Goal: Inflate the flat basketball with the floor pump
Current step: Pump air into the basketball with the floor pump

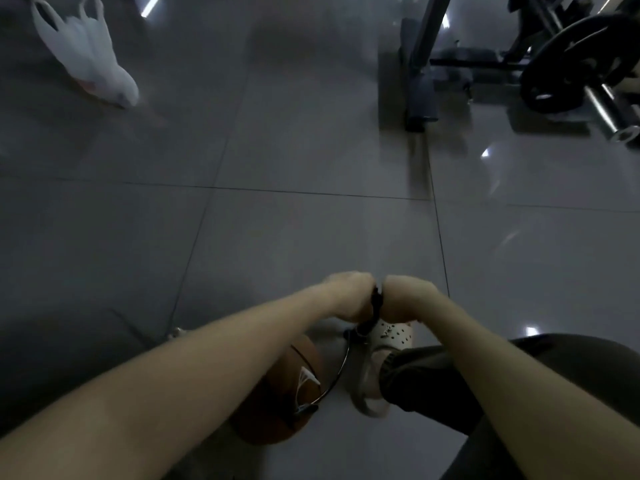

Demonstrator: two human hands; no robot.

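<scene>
The ball (273, 424) is lying on the floor (311, 220) at the lower middle, partly hiding under the left forearm and just beside a foot in a pale clog (391, 336). A thin hose (341, 368) is curving down from the pump (367, 323) and is ending at a dark fitting on the ball's upper side, so the needle is looking seated, though the joint itself is too dim to confirm. The left grip (346, 294) and the right grip (407, 299) are sitting side by side, each with its fingers curling tight round one end of the black handle (376, 299), which is only showing in the narrow gap between them. I am judging this to be the pumping step, with both arms reaching straight down over the shaft; how firm the ball is getting cannot be read from here. The next move is calling for a straight stroke along the shaft, with the foot holding the base down so that the pump is not tipping and the hose is not tugging the needle out. As for containers, a white plastic bag (90, 60) is lying well apart at the upper left, slumping on its side; something pinkish is showing through its lower end, but I cannot tell what it is. A weight plate (575, 64) on a bar is resting far off at the upper right.
</scene>
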